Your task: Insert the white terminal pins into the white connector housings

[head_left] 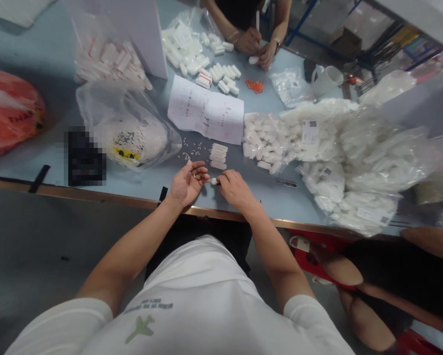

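Note:
My left hand point(187, 182) rests near the table's front edge, palm turned up and fingers curled, with a few tiny pieces lying in it. My right hand point(234, 188) is just beside it, its fingers pinched on a small white capsule-like part point(214, 181) that sits between the two hands. Right behind them lies a short stack of three white parts point(218, 156), and tiny white pins point(191, 147) are scattered on the light blue table point(140, 180).
A printed sheet point(205, 111) lies mid-table. Clear bags of white parts point(354, 158) pile up at right, more bags point(127, 125) at left, an orange bag point(10, 111) far left. Another person's hands point(256, 47) work across the table; someone's legs point(372, 281) are at lower right.

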`<state>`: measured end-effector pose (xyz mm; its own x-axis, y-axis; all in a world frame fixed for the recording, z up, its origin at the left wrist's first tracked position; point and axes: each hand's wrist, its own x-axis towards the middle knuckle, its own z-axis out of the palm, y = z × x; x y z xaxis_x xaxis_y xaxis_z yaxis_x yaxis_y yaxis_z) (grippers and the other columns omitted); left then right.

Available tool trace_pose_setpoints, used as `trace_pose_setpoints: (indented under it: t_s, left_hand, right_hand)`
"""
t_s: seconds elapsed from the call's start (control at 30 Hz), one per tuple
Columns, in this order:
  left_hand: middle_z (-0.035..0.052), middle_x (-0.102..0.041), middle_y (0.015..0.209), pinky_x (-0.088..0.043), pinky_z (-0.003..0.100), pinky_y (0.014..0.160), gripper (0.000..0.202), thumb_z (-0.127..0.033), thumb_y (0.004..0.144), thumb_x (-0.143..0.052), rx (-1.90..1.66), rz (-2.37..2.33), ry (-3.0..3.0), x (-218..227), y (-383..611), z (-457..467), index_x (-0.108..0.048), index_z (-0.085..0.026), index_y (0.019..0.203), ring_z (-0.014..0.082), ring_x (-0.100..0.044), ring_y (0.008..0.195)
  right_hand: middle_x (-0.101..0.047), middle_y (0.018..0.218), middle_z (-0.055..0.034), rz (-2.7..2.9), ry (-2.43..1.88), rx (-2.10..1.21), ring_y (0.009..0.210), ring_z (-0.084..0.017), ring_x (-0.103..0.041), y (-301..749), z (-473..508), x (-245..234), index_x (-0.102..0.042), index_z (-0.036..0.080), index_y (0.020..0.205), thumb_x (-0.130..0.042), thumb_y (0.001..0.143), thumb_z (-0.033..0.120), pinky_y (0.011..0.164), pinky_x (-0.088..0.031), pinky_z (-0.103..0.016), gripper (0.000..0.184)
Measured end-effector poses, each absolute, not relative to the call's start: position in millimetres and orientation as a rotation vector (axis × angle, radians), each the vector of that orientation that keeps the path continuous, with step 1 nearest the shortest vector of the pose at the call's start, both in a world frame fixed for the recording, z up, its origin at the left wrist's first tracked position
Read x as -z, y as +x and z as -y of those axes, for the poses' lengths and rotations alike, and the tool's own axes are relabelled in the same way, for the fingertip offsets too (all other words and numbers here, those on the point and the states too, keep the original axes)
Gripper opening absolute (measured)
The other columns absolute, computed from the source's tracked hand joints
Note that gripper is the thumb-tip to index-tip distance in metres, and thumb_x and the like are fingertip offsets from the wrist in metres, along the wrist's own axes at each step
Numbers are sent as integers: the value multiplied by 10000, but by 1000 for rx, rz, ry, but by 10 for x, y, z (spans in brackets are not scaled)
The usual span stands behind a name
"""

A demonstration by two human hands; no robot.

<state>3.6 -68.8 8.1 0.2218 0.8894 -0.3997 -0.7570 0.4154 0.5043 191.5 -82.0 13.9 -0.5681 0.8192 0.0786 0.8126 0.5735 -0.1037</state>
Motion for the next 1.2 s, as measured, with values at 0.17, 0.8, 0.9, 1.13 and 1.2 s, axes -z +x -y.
trace_pose_setpoints:
  t_s: [0.17,0.8,0.9,1.13,1.2]
  left_hand:
    - [64,-696,765,-548,303,710,362,-407,980,-501,-1139,-700,205,-81,35,683,-718,-131,893,152,-661,675]
    - [59,-685,767,-537,291,689,346,-408,969,-523,-1125,-694,200,-52,24,678,-721,-133,898,146,-658,668]
    - [64,-688,768,-530,287,683,357,-394,978,-505,-1134,-673,200,-40,23,683,-724,-123,902,147,-656,669]
    - [58,-687,766,-534,288,694,339,-408,969,-531,-1132,-697,197,-52,26,691,-721,-135,901,142,-651,668]
    - [55,-687,763,-539,289,692,336,-416,964,-540,-1132,-700,197,-58,29,690,-720,-139,899,139,-652,663]
  right_hand:
    - [-618,969,-145,2749,-1379,-20,913,-270,-480,1890,817,-193,-658,124,966,-413,985,142,792,-350,-374,246]
    - [-603,883,-126,2843,-1312,53,859,-258,-468,1835,786,-310,-658,137,897,-370,996,121,740,-313,-375,305]
    - [-601,878,-125,2852,-1299,54,862,-260,-466,1825,782,-321,-657,136,886,-366,998,123,740,-311,-376,312]
    - [-593,869,-127,2855,-1292,43,863,-260,-462,1834,781,-322,-656,136,887,-372,997,122,740,-310,-374,305]
    - [-597,874,-125,2854,-1289,40,867,-259,-463,1839,784,-324,-657,139,893,-386,997,128,743,-314,-373,291]
